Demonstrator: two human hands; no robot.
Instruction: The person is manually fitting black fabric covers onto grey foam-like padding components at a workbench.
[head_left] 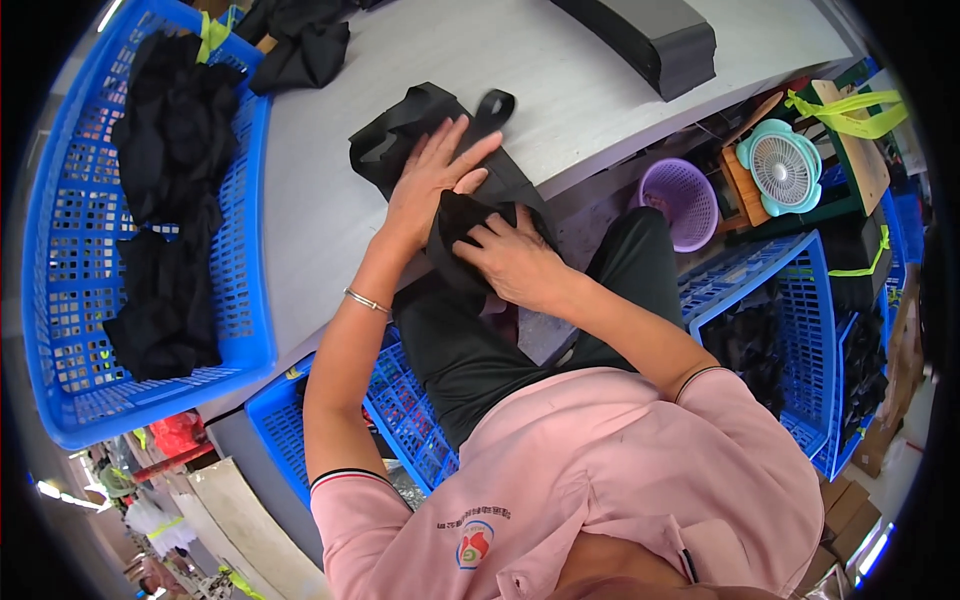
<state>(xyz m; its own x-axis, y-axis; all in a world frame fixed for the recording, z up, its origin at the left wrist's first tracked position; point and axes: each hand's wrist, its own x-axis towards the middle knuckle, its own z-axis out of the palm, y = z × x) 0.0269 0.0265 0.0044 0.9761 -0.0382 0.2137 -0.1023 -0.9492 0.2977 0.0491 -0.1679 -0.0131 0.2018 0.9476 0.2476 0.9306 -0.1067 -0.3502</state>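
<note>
A black fabric piece [415, 112] lies across the near edge of the grey table, with a small black loop [497, 103] standing up at its far end. My left hand [430, 185] rests on it, open, fingers stretched out and pointing away from me. Close by on the right, my right hand [515, 258] has its fingers bent over the near part of the cloth, which hangs over the edge above my lap. It grips the bunched fabric there; the thumb side is partly hidden by folds.
A blue basket [262, 250] of black fabric pieces stands at left on the table [330, 180]. More black cloth [305, 55] lies behind it. A long black folded stack [650, 45] is far right. Below stand a purple bin [680, 205], a turquoise fan [782, 165] and blue crates [815, 330].
</note>
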